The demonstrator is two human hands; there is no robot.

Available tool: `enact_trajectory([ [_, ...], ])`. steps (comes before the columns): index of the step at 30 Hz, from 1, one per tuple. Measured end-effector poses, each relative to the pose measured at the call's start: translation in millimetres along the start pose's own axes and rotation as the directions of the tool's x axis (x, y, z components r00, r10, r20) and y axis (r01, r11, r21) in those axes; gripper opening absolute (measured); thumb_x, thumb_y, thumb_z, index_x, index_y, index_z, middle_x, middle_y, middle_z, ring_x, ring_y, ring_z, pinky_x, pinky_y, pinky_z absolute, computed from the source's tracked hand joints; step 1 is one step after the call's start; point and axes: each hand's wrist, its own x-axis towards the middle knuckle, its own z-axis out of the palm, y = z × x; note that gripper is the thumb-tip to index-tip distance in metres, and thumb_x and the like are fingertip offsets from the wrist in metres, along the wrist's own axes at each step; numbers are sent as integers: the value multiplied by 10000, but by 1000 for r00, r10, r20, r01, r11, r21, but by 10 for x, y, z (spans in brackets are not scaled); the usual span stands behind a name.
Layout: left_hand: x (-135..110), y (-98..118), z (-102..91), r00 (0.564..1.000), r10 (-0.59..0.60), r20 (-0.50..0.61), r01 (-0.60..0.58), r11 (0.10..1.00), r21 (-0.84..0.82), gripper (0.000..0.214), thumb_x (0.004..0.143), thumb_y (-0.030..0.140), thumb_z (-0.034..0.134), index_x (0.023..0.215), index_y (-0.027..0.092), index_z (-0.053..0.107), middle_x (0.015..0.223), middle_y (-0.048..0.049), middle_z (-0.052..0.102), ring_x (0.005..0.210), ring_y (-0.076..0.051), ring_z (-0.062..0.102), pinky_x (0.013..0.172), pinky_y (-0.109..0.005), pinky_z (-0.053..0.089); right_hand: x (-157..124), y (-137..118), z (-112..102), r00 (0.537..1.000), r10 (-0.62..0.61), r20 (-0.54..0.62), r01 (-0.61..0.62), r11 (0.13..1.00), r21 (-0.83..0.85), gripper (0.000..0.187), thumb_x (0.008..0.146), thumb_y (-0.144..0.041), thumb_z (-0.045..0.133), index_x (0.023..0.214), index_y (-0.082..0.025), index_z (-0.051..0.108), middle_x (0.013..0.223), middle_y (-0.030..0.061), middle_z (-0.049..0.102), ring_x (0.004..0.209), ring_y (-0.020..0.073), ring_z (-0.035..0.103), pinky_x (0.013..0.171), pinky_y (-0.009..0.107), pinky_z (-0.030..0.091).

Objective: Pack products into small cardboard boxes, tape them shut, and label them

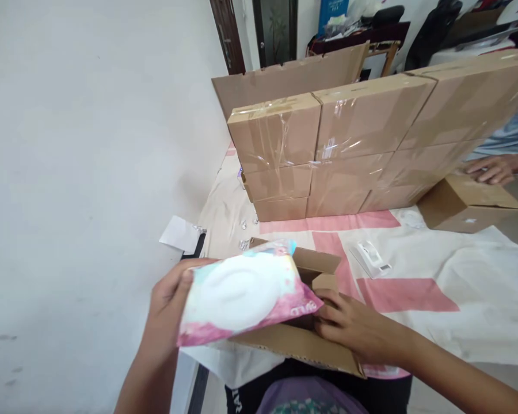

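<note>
The left hand (167, 300) is clamped on one end of a pink-edged soft pack (237, 294), probably wipes, above the open cardboard box (300, 347), while the right hand (351, 326) curls at the box's right end, seemingly steadying it, though from here I can't tell if it's pinching.

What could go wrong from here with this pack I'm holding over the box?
The left hand grips the soft plastic pack by one end, so it might slip or sag. The cardboard box beneath has open flaps that could snag the pack's edge. The right hand is at the box's side, where the pack might bump it.
</note>
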Motion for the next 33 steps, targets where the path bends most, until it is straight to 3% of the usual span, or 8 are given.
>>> enact_trajectory([
  [5, 160, 207, 295, 938, 70, 341, -74, 997, -2, 484, 981, 549, 446, 1093, 193, 754, 1051, -54, 771, 969, -221, 689, 832, -273, 528, -48, 38, 111, 992, 75, -102, -87, 989, -121, 119, 832, -99, 595, 904, -180, 643, 1087, 126, 657, 1139, 320, 563, 957, 489, 521],
  [8, 170, 112, 483, 922, 43, 384, -69, 996, 54, 472, 998, 528, 424, 1151, 213, 741, 1021, -27, 773, 914, -202, 681, 800, -263, 513, -72, 54, 135, 981, 162, -106, -172, 980, -100, 34, 857, -207, 628, 876, -180, 619, 1087, 141, 652, 1027, 304, 599, 881, 496, 538],
  [13, 104, 16, 678, 884, 24, 468, -15, 1000, -23, 461, 1009, 518, 420, 1203, 226, 720, 1131, -31, 759, 1041, -226, 669, 881, -290, 499, -122, 61, 181, 932, 201, -303, -215, 976, -15, 60, 898, -165, 547, 887, -178, 605, 1060, 147, 629, 1040, 278, 594, 874, 441, 539],
  [20, 246, 58, 993, 695, 85, 714, 5, 992, -123, 397, 1002, 478, 461, 1178, 246, 732, 1217, -21, 738, 1140, -221, 643, 1046, -324, 449, -205, 46, 306, 878, 226, -421, -231, 972, 40, 62, 892, -186, 566, 835, -184, 590, 1048, 141, 613, 971, 259, 592, 821, 421, 552],
  [25, 204, -116, 1269, 695, -5, 719, 90, 993, -79, 380, 1000, 433, 449, 1152, 211, 718, 1177, -39, 747, 1088, -224, 665, 997, -341, 485, -242, 0, 365, 857, 237, -457, -251, 967, 31, 65, 918, -222, 587, 885, -181, 626, 1082, 158, 635, 1030, 276, 620, 830, 416, 582],
  [29, 124, -140, 1461, 582, 81, 809, -187, 982, 36, 327, 1013, 288, 406, 1143, 229, 700, 1164, -8, 757, 1089, -170, 682, 990, -278, 493, -231, 9, 415, 852, 199, -485, -218, 976, 17, 63, 905, -242, 629, 894, -180, 624, 1123, 173, 635, 1046, 290, 635, 835, 440, 606],
  [31, 169, -120, 1513, 519, 63, 852, -377, 912, 162, 341, 1004, 196, 383, 1154, 247, 685, 1131, 8, 767, 1034, -144, 701, 923, -245, 518, -235, 25, 443, 841, 222, -493, -237, 971, 33, 72, 897, -239, 654, 906, -178, 619, 1122, 180, 631, 1062, 296, 639, 848, 448, 613],
  [33, 249, -112, 1533, 508, 15, 861, -498, 821, 280, 336, 957, 118, 428, 1126, 242, 691, 1082, -20, 775, 986, -173, 718, 864, -272, 538, -250, 38, 474, 832, 259, -490, -263, 963, 63, 87, 891, -239, 672, 914, -178, 615, 1125, 184, 626, 1088, 304, 639, 862, 455, 615],
])
